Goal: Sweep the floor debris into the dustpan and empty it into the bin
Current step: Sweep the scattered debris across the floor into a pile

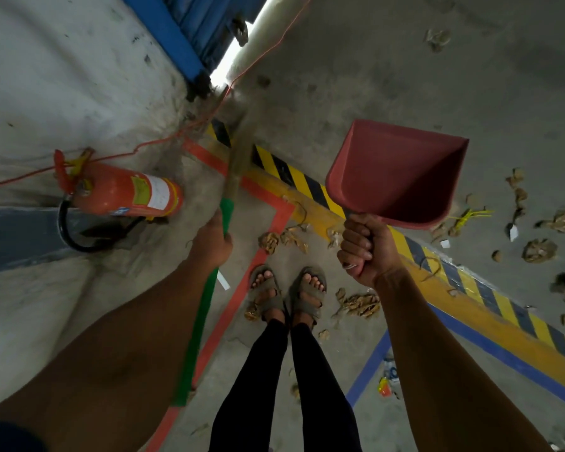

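Note:
My right hand [364,247] grips the handle of a red dustpan [395,171], which is held up in the air with its mouth pointing away from me. My left hand [214,239] grips the green handle of a broom [227,207]; its blurred straw head [238,138] reaches toward the wall corner. Brown crumpled debris [282,239] lies on the concrete floor just ahead of my feet. More debris [361,305] lies right of my sandals, and several pieces [538,249] are scattered at the far right. No bin is in view.
A red fire extinguisher [121,190] stands by the grey wall at left, with an orange cable [137,148] trailing past it. Yellow-black hazard tape [307,181], a red line [242,298] and a blue line [369,370] mark the floor. A blue door frame [167,34] stands at the back.

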`<state>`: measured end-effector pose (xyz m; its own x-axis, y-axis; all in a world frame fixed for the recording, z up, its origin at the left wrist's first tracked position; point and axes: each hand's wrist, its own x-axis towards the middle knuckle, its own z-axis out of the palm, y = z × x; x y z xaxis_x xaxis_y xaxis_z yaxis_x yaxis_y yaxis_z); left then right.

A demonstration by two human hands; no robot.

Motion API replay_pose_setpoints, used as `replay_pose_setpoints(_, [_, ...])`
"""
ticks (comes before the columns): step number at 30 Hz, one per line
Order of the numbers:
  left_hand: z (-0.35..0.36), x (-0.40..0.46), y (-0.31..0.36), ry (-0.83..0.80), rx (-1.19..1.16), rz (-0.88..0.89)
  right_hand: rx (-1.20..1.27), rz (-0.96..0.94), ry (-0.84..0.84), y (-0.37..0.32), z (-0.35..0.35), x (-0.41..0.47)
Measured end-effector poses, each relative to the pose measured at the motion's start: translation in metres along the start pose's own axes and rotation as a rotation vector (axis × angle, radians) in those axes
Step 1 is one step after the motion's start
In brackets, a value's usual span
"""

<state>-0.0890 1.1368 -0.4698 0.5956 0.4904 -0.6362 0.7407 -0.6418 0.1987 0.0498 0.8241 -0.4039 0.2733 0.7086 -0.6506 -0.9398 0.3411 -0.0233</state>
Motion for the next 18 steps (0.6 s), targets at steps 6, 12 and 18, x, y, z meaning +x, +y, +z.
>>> replay_pose_setpoints(6, [0.000,0.031,-0.003,-0.158,0.044,-0.153,-0.025,0.035,-0.005,0.012,-0.001,0.020])
replay_pose_setpoints(12, [0.008,0.017,0.003,-0.505,0.125,0.263,0.003,0.037,0.015,0.020,-0.008,0.018])
replay_pose_setpoints(18, [-0.002,0.007,-0.007,-0.396,-0.011,0.362,0.022,0.019,0.045,0.013,-0.012,0.002])
